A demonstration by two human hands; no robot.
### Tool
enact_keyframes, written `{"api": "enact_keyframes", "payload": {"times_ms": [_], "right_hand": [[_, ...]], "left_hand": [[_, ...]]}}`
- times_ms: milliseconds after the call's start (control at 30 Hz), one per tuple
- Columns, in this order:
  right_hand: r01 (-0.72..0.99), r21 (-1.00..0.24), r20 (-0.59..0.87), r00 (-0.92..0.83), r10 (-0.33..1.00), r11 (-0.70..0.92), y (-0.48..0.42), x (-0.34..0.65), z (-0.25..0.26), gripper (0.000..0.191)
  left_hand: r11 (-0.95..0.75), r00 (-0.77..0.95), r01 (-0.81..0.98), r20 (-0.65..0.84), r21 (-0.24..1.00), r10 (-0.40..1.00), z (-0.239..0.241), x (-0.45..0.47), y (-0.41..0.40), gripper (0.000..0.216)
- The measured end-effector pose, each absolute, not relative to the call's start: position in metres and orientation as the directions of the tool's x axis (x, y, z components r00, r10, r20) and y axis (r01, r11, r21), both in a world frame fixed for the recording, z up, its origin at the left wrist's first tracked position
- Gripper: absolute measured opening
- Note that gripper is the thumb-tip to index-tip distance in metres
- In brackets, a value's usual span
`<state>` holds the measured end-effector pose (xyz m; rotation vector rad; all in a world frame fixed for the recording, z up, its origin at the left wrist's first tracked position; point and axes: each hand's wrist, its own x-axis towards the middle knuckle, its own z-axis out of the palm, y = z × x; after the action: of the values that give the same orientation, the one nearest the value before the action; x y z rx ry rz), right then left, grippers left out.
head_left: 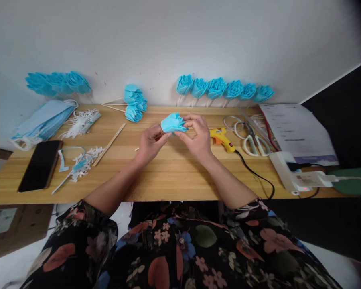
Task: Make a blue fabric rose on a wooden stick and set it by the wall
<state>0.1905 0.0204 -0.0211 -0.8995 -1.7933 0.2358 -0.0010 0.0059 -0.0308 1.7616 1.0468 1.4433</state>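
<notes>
Above the middle of the wooden table (174, 180) I hold a blue handmade flower (172, 123) between both hands. My left hand (152, 142) is closed at the flower's left end, where a bit of thin stick (136, 149) shows below the fingers. My right hand (197, 134) pinches the petals on the flower's right side with thumb and fingers. The flower lies sideways, its petal tips toward my right hand. Just right of that hand lies a yellow glue gun (224, 139) with a black cord.
Blue flowers on sticks lean against the wall on the left (58, 83) and right (225, 88); more flowers (134, 102) lie between. Face masks (45, 122), a phone (39, 166), sticks (110, 144) and scraps (86, 163) are left. Scissors (254, 142), papers (297, 128) and a power strip (284, 172) are right.
</notes>
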Motion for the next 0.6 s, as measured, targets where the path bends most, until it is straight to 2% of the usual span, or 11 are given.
{"api": "enact_keyframes", "payload": {"times_ms": [200,367,467,600], "right_hand": [[0.445,-0.547,0.734,-0.154,0.662,0.709,0.020,0.190,-0.022,0.014],[0.420,-0.584,0.711,-0.148,0.687,0.695,0.022,0.196,-0.015,0.012],[0.388,-0.600,0.728,-0.098,0.678,0.700,0.022,0.198,-0.011,0.019],[0.408,-0.545,0.734,-0.188,0.652,0.732,0.020,0.196,-0.010,0.027]], "left_hand": [[-0.473,0.095,0.149,0.464,0.868,0.881,-0.030,-0.001,0.008,0.042],[-0.473,0.041,0.199,0.475,0.858,0.879,-0.032,-0.006,0.013,0.047],[-0.518,0.033,0.234,0.526,0.822,0.850,-0.030,-0.008,0.014,0.044],[-0.577,0.093,0.302,0.579,0.759,0.810,-0.028,-0.007,0.013,0.037]]}}
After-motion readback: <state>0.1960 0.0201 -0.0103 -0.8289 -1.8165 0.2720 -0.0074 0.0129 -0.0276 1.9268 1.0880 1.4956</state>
